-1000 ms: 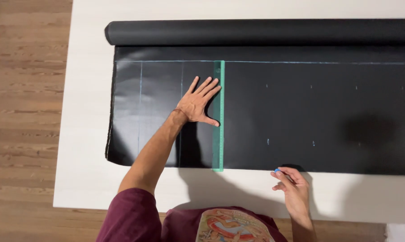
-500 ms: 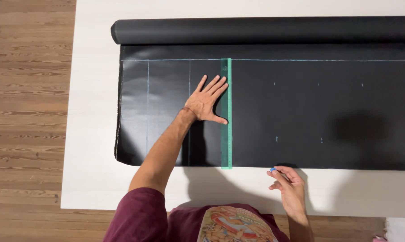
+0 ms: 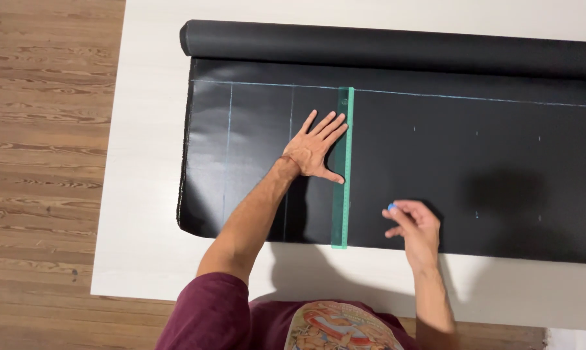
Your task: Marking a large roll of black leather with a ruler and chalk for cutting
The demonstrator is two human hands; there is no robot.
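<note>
A sheet of black fabric [image 3: 448,168] lies unrolled on a white table [image 3: 150,194], its rolled part [image 3: 396,48] along the far edge. Faint chalk lines and small dots mark the fabric. A green see-through ruler [image 3: 342,194] lies across it from far to near. My left hand [image 3: 315,150] rests flat on the fabric, fingers spread, thumb against the ruler's left edge. My right hand [image 3: 415,225] hovers over the fabric to the right of the ruler, pinching a small blue piece of chalk [image 3: 391,207] in its fingertips.
The table's left edge borders a wooden plank floor [image 3: 40,162]. The fabric's left edge [image 3: 184,162] stops short of the table edge. White table surface shows along the near side in front of me.
My right hand has moved from the near edge of the fabric up onto it, closer to the ruler. The view has shifted, so everything sits further right. My left hand stays on the ruler.
</note>
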